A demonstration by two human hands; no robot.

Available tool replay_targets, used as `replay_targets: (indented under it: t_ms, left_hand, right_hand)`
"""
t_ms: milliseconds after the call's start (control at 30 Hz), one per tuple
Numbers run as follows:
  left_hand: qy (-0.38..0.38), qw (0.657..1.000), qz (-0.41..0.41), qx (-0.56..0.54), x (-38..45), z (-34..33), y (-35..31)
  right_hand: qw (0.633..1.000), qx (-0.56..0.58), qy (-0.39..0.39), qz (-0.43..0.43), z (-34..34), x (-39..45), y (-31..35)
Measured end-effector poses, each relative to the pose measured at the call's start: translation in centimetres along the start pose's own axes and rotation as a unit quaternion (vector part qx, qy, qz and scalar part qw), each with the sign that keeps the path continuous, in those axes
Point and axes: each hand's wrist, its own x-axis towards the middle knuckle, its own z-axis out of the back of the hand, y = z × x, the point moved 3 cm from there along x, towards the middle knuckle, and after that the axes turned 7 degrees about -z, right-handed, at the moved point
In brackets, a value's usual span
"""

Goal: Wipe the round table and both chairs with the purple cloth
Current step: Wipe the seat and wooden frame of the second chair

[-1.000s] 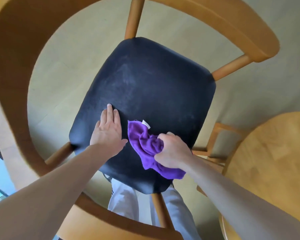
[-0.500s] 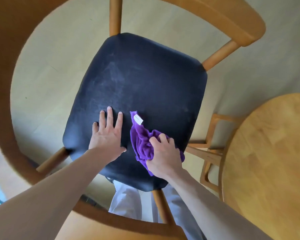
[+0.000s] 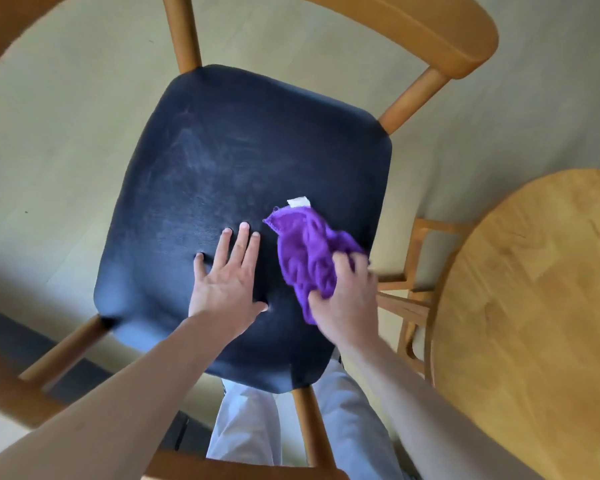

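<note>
A wooden chair with a black padded seat (image 3: 243, 174) fills the middle of the head view; faint smears show on its far left part. My left hand (image 3: 226, 278) lies flat on the near part of the seat, fingers straight and spread. Just to its right, my right hand (image 3: 347, 299) grips the bunched purple cloth (image 3: 305, 251) against the seat near its right edge. A white tag sticks out at the cloth's far end. The round wooden table (image 3: 534, 306) stands to the right of the chair.
The chair's curved wooden backrest (image 3: 413, 26) arcs round the top and left of the view. A second chair's wooden frame (image 3: 413, 271) shows between the seat and the table. My pale trousers (image 3: 250, 431) are below the seat. The floor is pale.
My right hand has swept the purple cloth rightwards toward the seat's right edge. My left hand has stayed flat on the seat. The view has shifted slightly.
</note>
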Motion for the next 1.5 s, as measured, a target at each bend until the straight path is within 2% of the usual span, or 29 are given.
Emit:
replay_targets:
  t_ms: [100, 133, 167, 267, 333, 467, 600, 667, 767, 867, 933, 1033, 1167, 1233, 1300, 1400, 1500]
  left_hand:
    - [0.003, 1.0, 0.002, -0.003, -0.2, 0.1, 0.1]
    - [0.002, 1.0, 0.003, -0.004, -0.1, 0.2, 0.0]
    - [0.0, 1.0, 0.005, -0.007, -0.2, 0.2, 0.0]
    - [0.003, 1.0, 0.012, -0.014, 0.0, 0.1, -0.3]
    - [0.009, 1.0, 0.018, -0.016, 0.1, -0.1, -0.7]
    - [0.017, 0.999, 0.03, -0.019, 0.0, -0.2, -0.7]
    - [0.026, 0.999, 0.037, -0.007, 0.2, -0.5, -0.8]
    - [0.033, 0.999, 0.039, -0.004, 0.1, -0.5, -0.8]
    - [0.052, 0.998, 0.036, 0.01, 0.1, 0.3, -0.9]
    - [0.073, 0.997, 0.019, 0.019, 0.0, 1.6, -1.3]
    - [0.078, 0.997, -0.002, 0.004, 0.1, 2.3, -1.1]
    - [0.043, 0.999, -0.012, 0.0, 0.0, 3.5, 1.4]
    - [0.009, 0.999, 0.048, 0.015, 0.3, 4.9, 7.9]
    - [0.024, 0.998, 0.052, -0.002, 0.4, 4.7, 10.9]
    - [0.023, 0.999, 0.033, -0.025, 0.0, 4.2, 12.6]
    - [0.003, 0.999, -0.004, -0.044, -0.4, 3.7, 13.4]
    - [0.018, 0.999, -0.021, -0.032, -0.2, 4.0, 13.9]
  right_hand:
    - [0.993, 0.028, 0.116, 0.023, -0.2, -2.9, -1.4]
    - [0.99, 0.055, 0.13, 0.017, 0.6, -2.4, -1.8]
    - [0.989, 0.082, 0.122, 0.006, 1.4, -1.5, -2.0]
    - [0.986, 0.162, 0.009, -0.035, 4.8, 3.9, -2.0]
    - [0.979, 0.195, -0.033, -0.057, 6.6, 8.8, -1.4]
    - [0.976, 0.205, 0.0, -0.075, 6.3, 15.3, 0.2]
    - [0.983, 0.173, -0.037, -0.045, 3.6, 9.1, -1.0]
    - [0.989, 0.144, 0.002, -0.017, 2.3, 4.5, -2.0]
    - [0.993, 0.059, 0.102, 0.004, 1.8, 0.5, -2.5]
    - [0.98, 0.109, 0.164, 0.003, 3.0, 0.8, 0.1]
    - [0.977, 0.167, 0.133, 0.026, 4.2, 3.2, 3.5]
    - [0.978, 0.196, 0.05, 0.051, 5.4, 9.2, 9.2]
    - [0.996, 0.065, 0.036, 0.042, 2.8, 14.3, 14.1]
    - [0.999, 0.005, -0.005, 0.043, 0.9, 12.3, 14.8]
    - [0.995, -0.026, -0.018, 0.096, -1.5, 7.5, 14.6]
    - [0.979, -0.095, 0.034, 0.177, -4.5, -0.9, 13.3]
    - [0.97, -0.095, 0.137, 0.175, -4.8, -3.4, 12.8]
